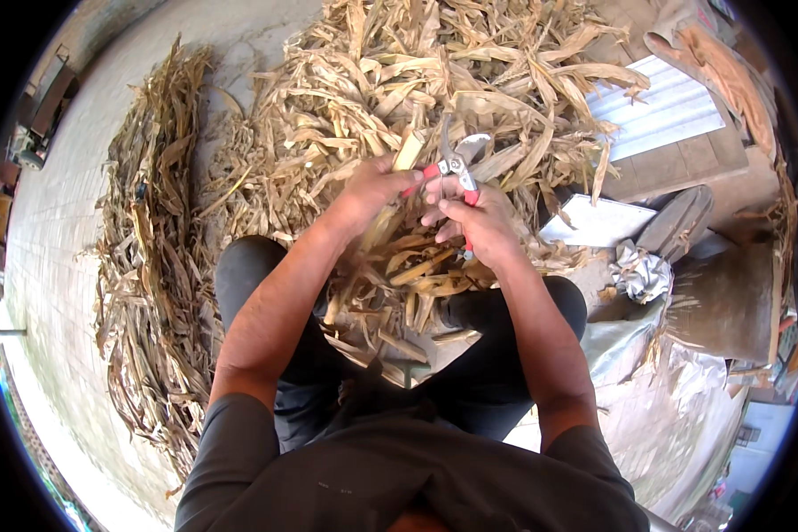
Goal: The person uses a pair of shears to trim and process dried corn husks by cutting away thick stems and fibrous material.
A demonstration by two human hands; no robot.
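Note:
My left hand [370, 190] is closed around a pale, dry corn stalk [409, 151], whose cut-looking end pokes up past my fingers. In my right hand [486, 222] is a pair of pruning shears [456, 165] with red handles and metal blades. Their blades are spread apart and point away from me, just right of the stalk. One red handle reaches across to my left thumb; whether it touches is hard to tell. Below my hands, cut stalk pieces and husks [426, 266] lie between my knees.
A large heap of dry corn stalks and leaves [496, 80] spreads in front of me. A long bundle of stalks [151, 230] lies on the paved floor at left. At right are a corrugated white sheet [661, 106], a white board [598, 222], crumpled foil [640, 271] and a brown panel [723, 301].

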